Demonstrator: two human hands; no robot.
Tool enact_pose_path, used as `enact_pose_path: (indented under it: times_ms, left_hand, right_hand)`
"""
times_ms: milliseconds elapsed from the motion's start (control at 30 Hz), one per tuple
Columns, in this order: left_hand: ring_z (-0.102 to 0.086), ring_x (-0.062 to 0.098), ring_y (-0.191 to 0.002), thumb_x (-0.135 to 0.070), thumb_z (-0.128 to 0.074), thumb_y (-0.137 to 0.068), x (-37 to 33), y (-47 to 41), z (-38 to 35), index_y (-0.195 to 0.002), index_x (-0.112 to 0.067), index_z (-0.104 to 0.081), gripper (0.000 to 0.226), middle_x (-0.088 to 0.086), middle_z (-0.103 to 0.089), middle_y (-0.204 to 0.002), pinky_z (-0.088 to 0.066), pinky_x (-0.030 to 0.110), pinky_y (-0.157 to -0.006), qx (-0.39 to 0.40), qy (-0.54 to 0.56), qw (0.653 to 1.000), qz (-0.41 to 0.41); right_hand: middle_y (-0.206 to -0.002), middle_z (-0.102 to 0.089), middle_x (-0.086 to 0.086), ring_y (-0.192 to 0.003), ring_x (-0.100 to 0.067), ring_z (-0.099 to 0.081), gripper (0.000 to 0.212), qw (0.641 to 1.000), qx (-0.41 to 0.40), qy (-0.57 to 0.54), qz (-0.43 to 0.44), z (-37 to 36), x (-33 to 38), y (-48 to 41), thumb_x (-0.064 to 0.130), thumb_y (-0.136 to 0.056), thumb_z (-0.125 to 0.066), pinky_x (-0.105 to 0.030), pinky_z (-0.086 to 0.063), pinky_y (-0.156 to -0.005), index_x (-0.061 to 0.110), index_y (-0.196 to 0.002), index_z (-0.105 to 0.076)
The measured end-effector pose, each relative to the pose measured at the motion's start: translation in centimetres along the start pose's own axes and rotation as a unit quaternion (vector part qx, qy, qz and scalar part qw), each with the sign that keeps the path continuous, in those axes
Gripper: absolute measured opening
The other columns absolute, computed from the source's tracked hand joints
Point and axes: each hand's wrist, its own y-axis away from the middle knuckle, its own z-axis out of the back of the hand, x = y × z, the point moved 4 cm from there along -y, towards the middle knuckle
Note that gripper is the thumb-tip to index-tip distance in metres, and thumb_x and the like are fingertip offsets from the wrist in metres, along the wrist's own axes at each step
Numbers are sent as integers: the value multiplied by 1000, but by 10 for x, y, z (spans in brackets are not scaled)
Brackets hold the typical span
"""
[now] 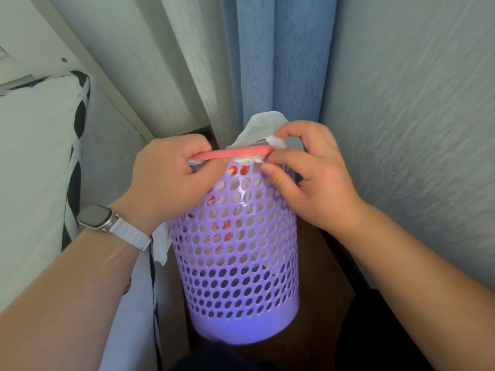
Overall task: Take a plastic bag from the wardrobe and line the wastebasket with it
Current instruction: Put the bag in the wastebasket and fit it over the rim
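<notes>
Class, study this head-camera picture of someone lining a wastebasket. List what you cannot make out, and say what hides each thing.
- Inside of the purple perforated plastic wastebasket: the head view shows only its outer wall; both hands cover the mouth.
- Pink rim band: its ends vanish under the left hand and right hand.
- White plastic bag: mostly hidden inside; its red print shows only through the holes, unreadable.
- Wardrobe: outside the frame.

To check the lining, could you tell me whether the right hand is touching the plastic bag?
Touching. The head view shows the right hand pinching the white plastic bag at the wastebasket rim.
</notes>
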Motion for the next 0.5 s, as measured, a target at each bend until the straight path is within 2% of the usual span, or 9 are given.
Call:
enact_pose_path:
  times_ms: [133, 200, 333, 433, 500]
  left_hand:
    - [-49, 20, -58, -45, -52, -78, -4, 2, -4, -59, -13, -53, 37, -3, -48, -50, -34, 26, -49, 16, 23, 999, -20]
    - [-49, 22, -58, -48, -53, -78, -4, 1, -3, -60, -12, -53, 41, -2, -49, -51, -36, 30, -49, 12, 36, 999, -15]
    - [-46, 21, -53, -56, -58, -79, -2, 1, -4, -57, -12, -51, 50, 5, -48, -54, -36, 33, -47, 3, 50, 999, -7]
    - [-45, 21, -53, -56, -58, -81, -6, 2, -5, -55, -12, -48, 52, 3, -42, -48, -35, 34, -45, -4, 22, 1000, -20]
    - [-44, 20, -52, -50, -57, -85, -14, 1, -2, -59, -10, -50, 48, -1, -43, -50, -37, 38, -49, -14, -10, 998, -59]
  right_hand:
    - [-84, -63, -10, -80, -27, -59, 35, 997, -8, -64, -41, 2, 1, -7, 22, -92, -63, -41, -46, -75, 1, -63, -60]
    - [-80, -59, -8, -77, -28, -55, 30, 995, 9, -73, -61, 4, -1, -8, 25, -87, -67, -39, -44, -73, 4, -70, -53]
    - [-82, -51, 15, -79, -19, -52, 22, 979, 17, -132, -154, 5, -2, -5, 34, -81, -67, -31, -44, -71, 22, -93, -54]
    - [-81, -58, 3, -78, -19, -53, 11, 989, 13, -92, -117, 3, 3, -5, 25, -86, -63, -35, -44, -76, 15, -90, -65]
    - [-80, -60, -5, -76, -22, -53, 12, 993, 4, -57, -99, 2, 5, -6, 20, -88, -61, -38, -43, -75, 10, -84, -67]
